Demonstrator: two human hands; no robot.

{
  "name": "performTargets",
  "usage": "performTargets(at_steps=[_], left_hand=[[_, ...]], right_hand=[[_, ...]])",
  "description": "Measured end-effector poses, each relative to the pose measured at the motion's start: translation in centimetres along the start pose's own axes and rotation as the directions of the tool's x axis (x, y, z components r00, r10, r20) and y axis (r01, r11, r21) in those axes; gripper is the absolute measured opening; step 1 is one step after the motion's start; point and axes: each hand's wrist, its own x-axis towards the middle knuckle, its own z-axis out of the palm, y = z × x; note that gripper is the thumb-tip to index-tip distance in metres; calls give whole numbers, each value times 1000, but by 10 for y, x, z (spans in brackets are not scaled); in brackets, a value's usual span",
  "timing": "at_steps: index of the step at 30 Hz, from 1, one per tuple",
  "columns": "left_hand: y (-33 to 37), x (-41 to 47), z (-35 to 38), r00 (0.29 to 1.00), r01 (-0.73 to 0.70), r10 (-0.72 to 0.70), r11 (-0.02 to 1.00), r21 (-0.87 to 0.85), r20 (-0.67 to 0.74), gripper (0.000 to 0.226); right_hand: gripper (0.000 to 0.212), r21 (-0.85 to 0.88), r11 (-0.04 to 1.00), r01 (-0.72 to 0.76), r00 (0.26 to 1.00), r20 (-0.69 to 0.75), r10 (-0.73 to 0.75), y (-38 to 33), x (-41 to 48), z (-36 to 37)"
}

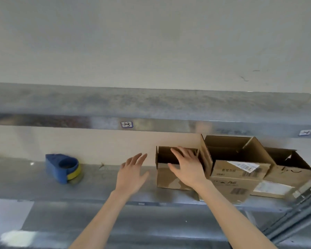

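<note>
Reaching up to a metal shelf (101, 186), both forearms bare. Right hand (187, 168) lies on the small cardboard box (167, 178), fingers spread and nearly straight across its open top, thumb along the front rim; no clamp on the cardboard that can be seen. Left hand (131, 173) hovers just beside the box's left wall, fingers loose and parted, holding nothing and touching nothing. Small box stands upright on the shelf, flaps raised, its right side against a taller open box (237, 169) (shipping labels on the front face, print too blurred to read). A third open box (291, 169) sits further right, against the taller one. Well off to the left on the same shelf: a blue tape dispenser (63, 168) with a yellow-edged roll. A small handwritten label (127, 124) is stuck to the edge of the shelf above.
</note>
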Motion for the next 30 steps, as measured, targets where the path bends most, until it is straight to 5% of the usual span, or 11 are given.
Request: performTargets(at_steps=[7,16,30], left_hand=[[-58,-46,-44,982,148,-125,975,169,-141,65],[-176,-105,-117,908,384,-334,904,187,-251,66],[-401,-172,-208,902,421,-373,874,243,-219,68]], right_hand=[[66,10,985,172,981,86,-173,-71,29,21],[66,71,927,369,918,129,-376,-217,71,49],[63,185,935,302,931,152,-331,-459,100,121]])
